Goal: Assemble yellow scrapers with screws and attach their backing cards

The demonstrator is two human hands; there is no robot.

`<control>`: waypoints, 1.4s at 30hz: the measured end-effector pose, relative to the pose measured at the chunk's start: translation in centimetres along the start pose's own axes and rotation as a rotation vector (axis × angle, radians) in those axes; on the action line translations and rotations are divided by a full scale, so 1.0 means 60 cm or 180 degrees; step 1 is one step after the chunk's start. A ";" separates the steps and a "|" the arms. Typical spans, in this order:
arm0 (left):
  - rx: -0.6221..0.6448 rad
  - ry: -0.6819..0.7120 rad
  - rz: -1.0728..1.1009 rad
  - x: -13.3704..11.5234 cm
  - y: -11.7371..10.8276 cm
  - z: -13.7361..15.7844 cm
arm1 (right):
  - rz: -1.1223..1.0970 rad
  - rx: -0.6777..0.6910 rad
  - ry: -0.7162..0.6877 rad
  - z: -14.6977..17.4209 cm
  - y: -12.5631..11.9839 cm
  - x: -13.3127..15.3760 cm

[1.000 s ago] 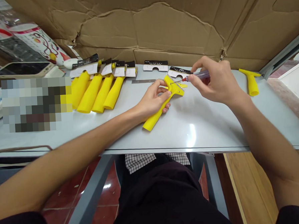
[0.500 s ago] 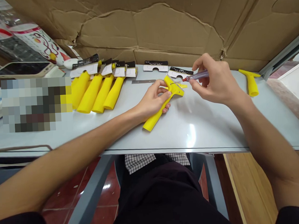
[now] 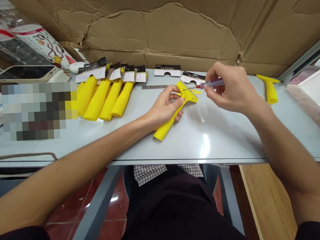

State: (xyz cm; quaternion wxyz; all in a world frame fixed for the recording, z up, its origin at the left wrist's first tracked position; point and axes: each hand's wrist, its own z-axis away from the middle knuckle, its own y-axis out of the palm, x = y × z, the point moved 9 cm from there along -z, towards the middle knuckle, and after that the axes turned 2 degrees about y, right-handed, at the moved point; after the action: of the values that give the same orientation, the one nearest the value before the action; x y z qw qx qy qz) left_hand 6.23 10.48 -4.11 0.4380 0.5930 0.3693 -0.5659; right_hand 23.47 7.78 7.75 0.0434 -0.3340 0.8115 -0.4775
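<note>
My left hand [image 3: 168, 107] is closed around the neck of a yellow scraper [image 3: 167, 127], whose handle slants toward me over the table. Its wide head points away from me and carries small screws. Between the fingers of my right hand [image 3: 229, 87] is a screwdriver [image 3: 211, 83] with a clear purple handle and a red collar. The screwdriver's tip meets the scraper's head at the left screw. Behind the head, a small yellow piece [image 3: 196, 92] shows in part. A thin metal blade [image 3: 154, 87] lies on the table beyond my left hand.
Several yellow scrapers [image 3: 104, 101] with black-and-white card sleeves lie at left. Two loose card sleeves [image 3: 167, 70] rest at the back. Another yellow scraper part [image 3: 270, 89] is at right. A phone [image 3: 25, 74] lies far left. Cardboard [image 3: 168, 30] walls off the back.
Both hands stay nearly in place, with the screwdriver still at the scraper's head. My right hand has shifted very slightly around the screwdriver handle.
</note>
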 end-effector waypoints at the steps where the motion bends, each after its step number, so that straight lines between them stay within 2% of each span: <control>1: -0.0008 -0.0003 0.0016 0.001 0.000 0.000 | 0.0011 0.0007 0.0007 0.000 0.001 -0.001; 8: -0.0007 0.0026 -0.0055 0.001 0.001 0.001 | 0.0307 -0.0139 0.0245 -0.001 0.000 -0.016; 12: -0.0014 0.0031 -0.0039 0.002 0.000 -0.001 | 0.0157 -0.0038 0.0126 0.003 -0.001 0.002; 15: -0.0019 0.0049 -0.0029 0.003 -0.001 -0.002 | 0.0037 -0.0163 0.0024 0.003 -0.006 0.007; 21: -0.0009 0.0057 -0.0058 0.002 0.000 0.000 | 0.0247 -0.0310 0.0286 -0.002 -0.007 -0.015; 27: -0.0059 0.0030 -0.0038 0.001 0.000 0.000 | 0.0063 -0.0069 0.0091 0.001 -0.003 0.001; 36: 0.0006 0.0036 -0.0034 0.002 -0.001 -0.001 | 0.0548 0.0000 0.0406 0.000 0.001 -0.020; 42: 0.0012 0.0044 -0.0112 0.001 0.000 0.001 | 0.0396 0.0184 0.0301 -0.001 -0.002 -0.008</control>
State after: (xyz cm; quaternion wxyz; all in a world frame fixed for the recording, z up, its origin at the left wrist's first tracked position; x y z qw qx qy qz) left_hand 6.20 10.40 -4.14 0.4243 0.5911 0.3816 -0.5700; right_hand 23.86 8.06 7.73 0.0442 -0.2587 0.8176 -0.5124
